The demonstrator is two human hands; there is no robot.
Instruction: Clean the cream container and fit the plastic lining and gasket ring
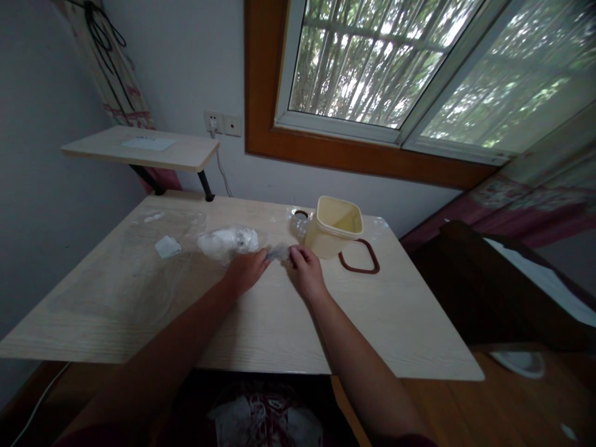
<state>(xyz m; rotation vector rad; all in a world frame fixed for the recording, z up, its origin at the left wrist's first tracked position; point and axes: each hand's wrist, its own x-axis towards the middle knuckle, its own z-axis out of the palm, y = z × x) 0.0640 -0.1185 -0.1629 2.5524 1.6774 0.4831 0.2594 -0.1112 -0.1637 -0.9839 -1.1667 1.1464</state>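
Head view: pale desk set against a white wall, beneath a wood-framed window, with a small raised shelf at its far left corner. Near the middle, a crumpled piece of clear plastic extends between the two hands. The left hand has a narrow grip, pinching the plastic's left end; the right hand has a similarly narrow grip, with thumb and fingers closed on its right end. Just beyond the left hand lies a white plastic-wrapped bundle; whether they touch cannot be told. Farther left is a small white packet. Near the right hand, a cream-yellow container stands upright and open-topped, with a reddish-brown rounded frame lying flat beside it.
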